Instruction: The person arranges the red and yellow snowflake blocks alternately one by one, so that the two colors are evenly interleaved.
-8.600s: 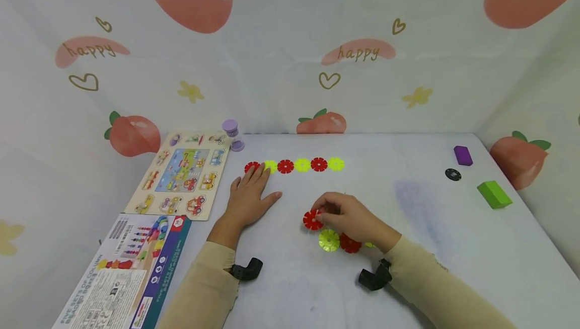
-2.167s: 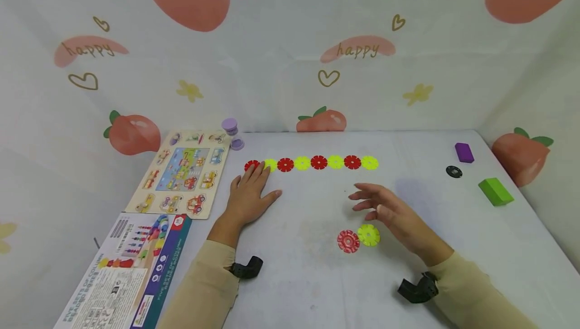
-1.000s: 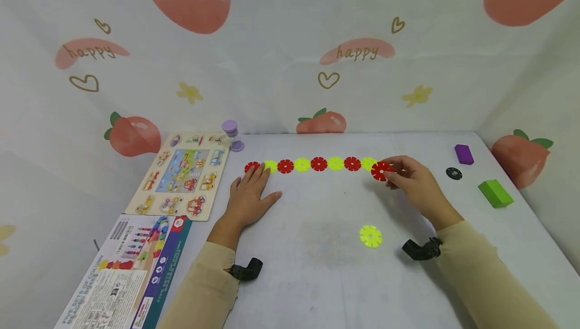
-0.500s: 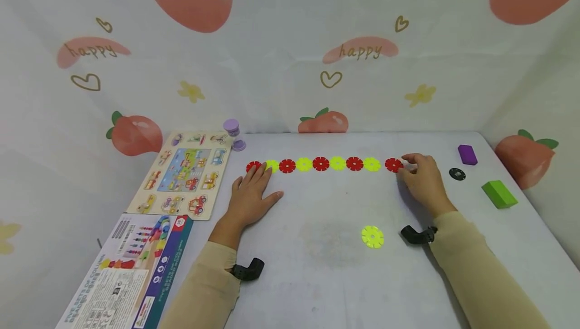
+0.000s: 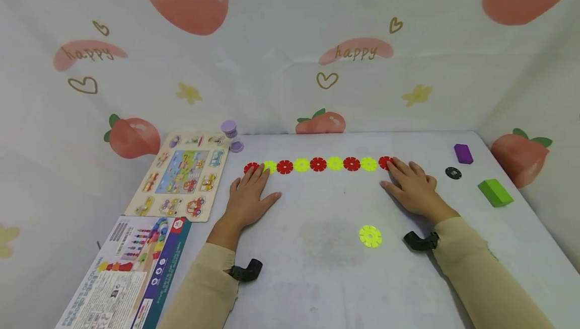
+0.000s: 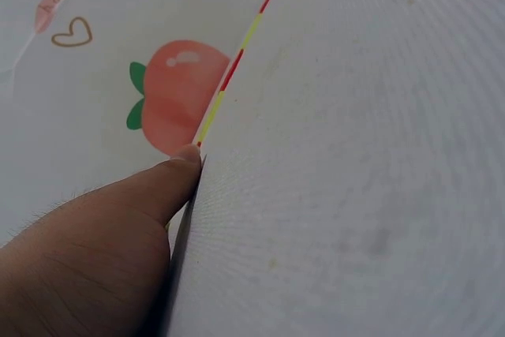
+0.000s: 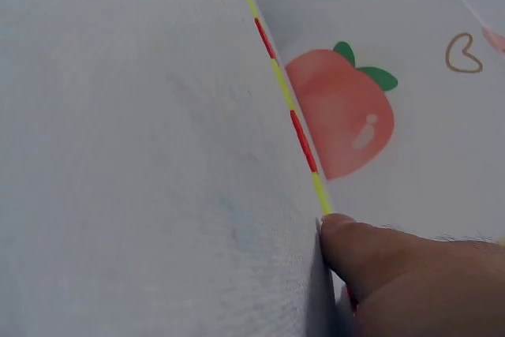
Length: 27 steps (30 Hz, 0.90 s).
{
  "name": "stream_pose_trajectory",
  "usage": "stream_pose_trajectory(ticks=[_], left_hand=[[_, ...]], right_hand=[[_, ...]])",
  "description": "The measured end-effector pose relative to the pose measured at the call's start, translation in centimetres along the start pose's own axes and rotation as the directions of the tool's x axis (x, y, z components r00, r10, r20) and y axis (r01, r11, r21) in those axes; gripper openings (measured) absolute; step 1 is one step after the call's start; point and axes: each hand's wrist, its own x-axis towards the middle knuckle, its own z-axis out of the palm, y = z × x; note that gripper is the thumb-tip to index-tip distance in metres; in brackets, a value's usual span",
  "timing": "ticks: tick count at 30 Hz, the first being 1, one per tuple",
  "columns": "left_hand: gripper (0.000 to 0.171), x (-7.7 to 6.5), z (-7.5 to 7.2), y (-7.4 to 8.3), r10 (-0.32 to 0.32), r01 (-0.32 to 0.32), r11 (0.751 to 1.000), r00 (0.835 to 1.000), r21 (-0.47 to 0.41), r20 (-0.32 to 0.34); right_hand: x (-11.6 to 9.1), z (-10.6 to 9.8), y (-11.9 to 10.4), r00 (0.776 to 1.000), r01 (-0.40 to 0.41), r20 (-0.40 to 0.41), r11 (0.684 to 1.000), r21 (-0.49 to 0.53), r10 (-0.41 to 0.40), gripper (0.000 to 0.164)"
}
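A straight row of red and yellow notched flower discs runs across the back of the table, colours alternating. My left hand [image 5: 248, 197] lies flat, fingertips on the leftmost red disc [image 5: 251, 167] and the yellow disc [image 5: 271, 167] beside it. At the other end my right hand [image 5: 413, 189] has its fingers extended, fingertips on the last red disc [image 5: 384, 162], partly covering it. One loose yellow disc [image 5: 365, 237] lies nearer the front. Both wrist views show the row nearly edge-on, with a red disc [image 6: 231, 70] on the left and another red disc [image 7: 303, 141] on the right.
On the left are a wooden picture puzzle board [image 5: 183, 173], a printed box [image 5: 127, 268] and a purple sand timer [image 5: 230, 129]. To the right sit a purple block [image 5: 463, 154], a black round disc [image 5: 453, 173] and a green block [image 5: 495, 192].
The row has grown rightward as my right hand carried discs up from the front. The last red one has slid left against the row, and its pinch is released. My left hand stayed put.
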Motion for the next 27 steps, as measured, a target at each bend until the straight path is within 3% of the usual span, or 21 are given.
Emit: stream_pose_trajectory(ticks=[14,17,19,21,23,25,27], left_hand=[[0.083,-0.1,-0.1,0.1,0.001,-0.001,1.0,1.0,-0.011,-0.001],[0.082,-0.1,0.0,0.1,-0.003,0.003,1.0,1.0,-0.01,0.003],[0.082,-0.1,0.1,0.1,-0.006,0.006,1.0,1.0,-0.011,0.003],[0.082,-0.1,0.1,0.1,-0.004,0.004,1.0,1.0,-0.011,0.002],[0.082,-0.1,0.1,0.2,-0.004,0.004,1.0,1.0,-0.007,0.001],[0.083,0.0,0.1,0.1,-0.002,0.002,1.0,1.0,-0.004,0.002],[0.083,0.0,0.0,0.0,-0.002,0.002,1.0,1.0,0.001,0.004]], right_hand=[[0.1,0.8,-0.8,1.0,-0.006,-0.018,1.0,-0.01,0.006,0.089],[-0.2,0.6,-0.8,0.998,0.008,-0.062,0.999,0.052,-0.005,0.083],[-0.6,0.2,-1.0,0.993,0.04,-0.113,0.985,0.166,-0.022,0.075],[-1.3,-0.6,-1.5,0.988,0.078,-0.151,0.943,0.324,-0.03,0.064],[-2.4,-1.7,-2.3,0.981,0.148,-0.181,0.859,0.49,-0.066,0.054],[-3.7,-2.9,-3.2,0.973,0.224,-0.193,0.732,0.644,-0.128,0.048],[-5.1,-3.7,-4.0,0.954,0.298,-0.217,0.583,0.756,-0.207,0.048]])
